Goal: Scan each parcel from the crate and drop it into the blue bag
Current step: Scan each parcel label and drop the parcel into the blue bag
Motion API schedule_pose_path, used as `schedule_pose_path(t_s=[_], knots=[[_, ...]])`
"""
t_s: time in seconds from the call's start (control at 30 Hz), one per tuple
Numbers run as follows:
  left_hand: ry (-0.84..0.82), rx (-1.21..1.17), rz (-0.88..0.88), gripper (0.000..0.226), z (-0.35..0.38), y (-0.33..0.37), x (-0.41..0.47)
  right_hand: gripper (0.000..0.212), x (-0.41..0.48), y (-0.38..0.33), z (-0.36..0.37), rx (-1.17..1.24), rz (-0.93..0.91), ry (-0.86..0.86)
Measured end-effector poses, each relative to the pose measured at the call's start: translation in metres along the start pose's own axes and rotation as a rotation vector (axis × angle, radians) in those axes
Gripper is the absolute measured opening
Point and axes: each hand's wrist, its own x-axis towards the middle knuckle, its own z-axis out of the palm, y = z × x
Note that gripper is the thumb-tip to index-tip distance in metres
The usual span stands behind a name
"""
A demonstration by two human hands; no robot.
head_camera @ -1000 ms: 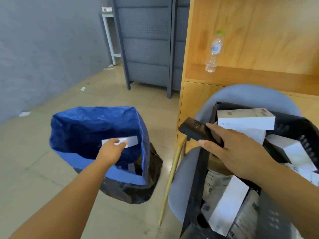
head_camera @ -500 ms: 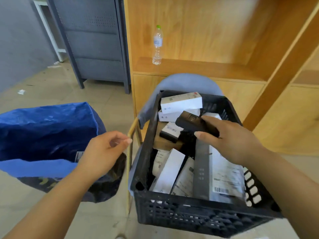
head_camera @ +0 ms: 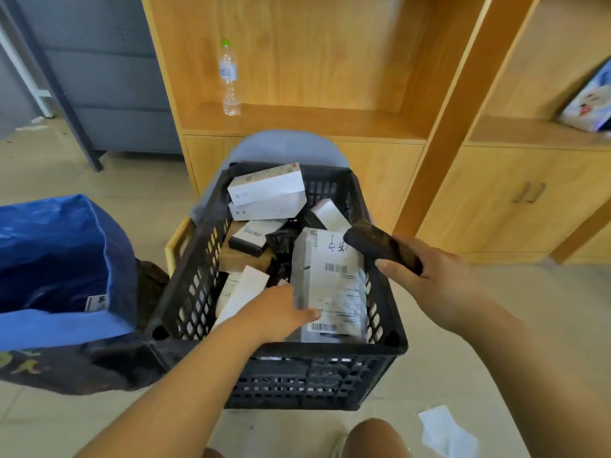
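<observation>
Looking down, I see the blue bag (head_camera: 66, 259) gaping at left, cut off by the frame, with one label (head_camera: 96, 302) showing inside. Beside it the black crate (head_camera: 314, 381) is heaped with white boxes (head_camera: 267, 190), a grey mailer (head_camera: 334, 279) on top. My left hand (head_camera: 277, 312) grips the mailer's near edge, thumb over, fingers hidden; my right hand (head_camera: 439, 279) curls round the scanner (head_camera: 380, 247) above the crate's right rim.

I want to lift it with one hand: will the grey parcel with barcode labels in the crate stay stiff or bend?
The grey parcel looks like a plastic mailer with wrinkled film, so it may sag if the left hand lifts it by one edge. It looks rather thin, so it is probably light. The shiny film could slip.
</observation>
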Motion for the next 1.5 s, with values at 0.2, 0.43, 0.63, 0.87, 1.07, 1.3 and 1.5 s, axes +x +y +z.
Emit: schedule_pose_path(t_s=[0.2,0.43,0.63,0.87,1.07,1.3,1.5], knots=[[-0.053,-0.094,-0.058,0.058,0.008,0.006,0.046,0.059,-0.001,0.021,-0.008,0.018,-0.004,0.009],[0.087,-0.201,-0.067,0.089,0.001,0.013,0.077,0.051,0.011,0.035,-0.014,0.025,0.006,0.027],[0.089,-0.471,-0.019,0.095,-0.004,0.009,0.068,0.057,0.025,0.038,-0.009,0.073,0.020,0.027],[0.134,-0.579,0.075,0.108,-0.012,0.004,0.060,0.061,0.030,0.027,-0.002,0.045,0.004,0.002],[0.394,-0.670,0.249,0.102,-0.054,0.014,0.029,0.053,0.025,0.019,-0.014,0.060,-0.017,0.012],[0.679,-0.656,0.312,0.103,-0.092,-0.012,-0.009,0.050,0.016,-0.003,-0.027,-0.056,-0.089,-0.030],[0.786,-0.565,0.243,0.100,-0.101,-0.026,-0.028,0.053,0.005,-0.027,-0.025,-0.213,-0.163,-0.169]])
